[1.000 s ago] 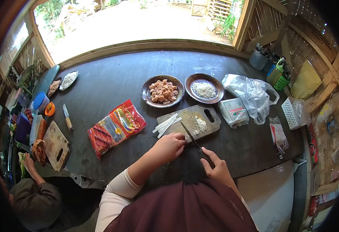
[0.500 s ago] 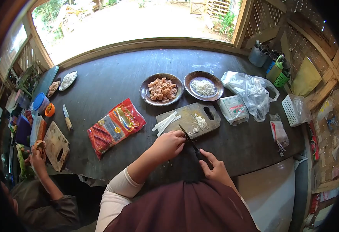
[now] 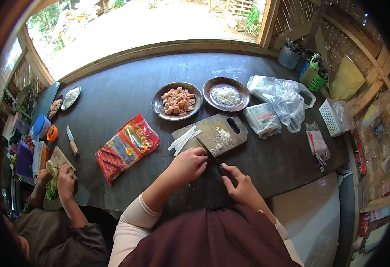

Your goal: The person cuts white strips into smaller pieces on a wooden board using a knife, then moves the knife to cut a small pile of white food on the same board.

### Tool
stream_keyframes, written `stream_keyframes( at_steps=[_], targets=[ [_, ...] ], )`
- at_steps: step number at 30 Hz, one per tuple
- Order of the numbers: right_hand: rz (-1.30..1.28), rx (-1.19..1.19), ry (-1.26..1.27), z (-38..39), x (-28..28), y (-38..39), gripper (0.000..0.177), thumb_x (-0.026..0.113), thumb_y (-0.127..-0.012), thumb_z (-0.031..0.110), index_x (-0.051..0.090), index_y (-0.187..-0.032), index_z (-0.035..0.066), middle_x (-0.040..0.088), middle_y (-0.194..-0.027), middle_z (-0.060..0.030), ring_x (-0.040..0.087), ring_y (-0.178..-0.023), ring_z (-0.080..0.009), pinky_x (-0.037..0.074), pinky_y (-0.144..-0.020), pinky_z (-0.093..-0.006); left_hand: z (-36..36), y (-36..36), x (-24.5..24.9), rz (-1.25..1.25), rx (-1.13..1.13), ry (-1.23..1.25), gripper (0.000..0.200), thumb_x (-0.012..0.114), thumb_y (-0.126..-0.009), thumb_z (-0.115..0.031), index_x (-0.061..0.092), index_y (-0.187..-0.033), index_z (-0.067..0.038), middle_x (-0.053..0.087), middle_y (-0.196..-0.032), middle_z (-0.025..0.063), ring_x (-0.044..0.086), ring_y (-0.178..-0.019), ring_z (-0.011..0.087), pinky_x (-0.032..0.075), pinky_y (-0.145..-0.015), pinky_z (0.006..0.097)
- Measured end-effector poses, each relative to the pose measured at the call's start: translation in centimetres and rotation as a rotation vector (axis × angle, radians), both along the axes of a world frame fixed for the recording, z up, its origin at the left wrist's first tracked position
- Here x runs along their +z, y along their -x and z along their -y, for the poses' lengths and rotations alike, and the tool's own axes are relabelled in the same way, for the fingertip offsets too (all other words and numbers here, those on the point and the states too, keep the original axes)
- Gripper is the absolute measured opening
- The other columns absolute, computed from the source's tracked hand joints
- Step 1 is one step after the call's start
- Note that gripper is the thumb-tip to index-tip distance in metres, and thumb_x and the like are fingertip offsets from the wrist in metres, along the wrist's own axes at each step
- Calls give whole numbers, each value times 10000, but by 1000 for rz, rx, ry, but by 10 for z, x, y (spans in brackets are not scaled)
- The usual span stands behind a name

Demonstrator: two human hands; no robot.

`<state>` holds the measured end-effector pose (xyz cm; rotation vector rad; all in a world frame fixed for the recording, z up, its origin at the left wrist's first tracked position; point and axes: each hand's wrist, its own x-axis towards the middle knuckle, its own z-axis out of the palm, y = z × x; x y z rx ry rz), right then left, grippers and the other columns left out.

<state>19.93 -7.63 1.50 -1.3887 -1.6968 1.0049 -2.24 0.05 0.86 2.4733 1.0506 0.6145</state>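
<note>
My right hand (image 3: 238, 183) is wrapped round the black handle of a knife (image 3: 209, 152). Its blade points up and left over the near edge of a wooden cutting board (image 3: 207, 128). Just left of the blade, my left hand (image 3: 187, 166) has its fingers curled and pressed together at the board's edge; what they pinch is hidden. White strips (image 3: 184, 140) lie on the board's left part. Finely cut white shreds (image 3: 222, 139) are heaped on its right part, near the handle slot.
Behind the board stand a bowl (image 3: 156, 108) of chopped pinkish pieces and a plate (image 3: 207, 99) of white shreds. Plastic bags (image 3: 288, 107) lie to the right, a red food packet (image 3: 127, 147) and another knife (image 3: 73, 141) to the left. A co-worker's hands (image 3: 65, 181) hold leafy greens (image 3: 52, 180).
The view has shifted slightly, moving the table things left. Both my hands keep their places by the board with the knife. The co-worker's hands have come together on the leafy greens.
</note>
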Motion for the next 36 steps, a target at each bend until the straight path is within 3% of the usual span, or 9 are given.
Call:
stream_keyframes(
  at_steps=[9,15,17,18,20,29,36],
  targets=[
    [67,6,97,21,12,-11,402,620,-909,182,556,-1297,97,665,-1023,-278,628,-978,-453,530,-803,-434,2,1,3,3,31,31,229,635,-873,-162,693,-1022,3,638,-1081,126,624,-1013,306,513,-874,390],
    [66,34,-117,-5,5,6,403,602,-921,182,545,-1312,104,664,-1014,-284,620,-970,-465,522,-803,-458,1,2,0,3,0,29,225,635,-873,-158,698,-1015,4,638,-1082,135,623,-1014,312,511,-876,393],
    [92,20,114,-8,15,9,409,612,-920,141,541,-1315,63,660,-1123,-261,641,-1089,-379,507,-895,-386,0,3,1,7,-15,37,224,634,-874,-156,698,-1014,7,639,-1081,138,623,-1013,314,510,-875,394],
    [90,18,110,-7,12,9,409,612,-920,141,541,-1315,63,660,-1123,-261,641,-1089,-379,507,-895,-386,0,3,1,13,-18,40,226,633,-874,-153,699,-1018,8,640,-1080,140,623,-1012,314,510,-876,394],
    [41,21,9,-6,2,5,401,598,-927,199,544,-1313,106,661,-1008,-294,624,-982,-463,518,-814,-464,-1,4,0,22,-20,38,228,631,-875,-151,699,-1023,10,641,-1078,142,624,-1010,315,510,-876,393],
    [11,-17,75,8,4,1,396,608,-926,188,549,-1309,107,665,-1018,-284,640,-989,-442,532,-805,-414,1,4,5,40,-10,92,233,626,-880,-147,702,-1036,9,654,-1088,138,635,-1002,304,514,-879,387],
    [19,-6,90,11,5,0,401,602,-926,202,548,-1315,123,669,-1016,-274,645,-967,-442,534,-798,-427,0,3,1,45,-5,61,214,633,-864,-128,704,-1003,18,650,-1061,143,636,-985,311,516,-865,390]
  ],
)
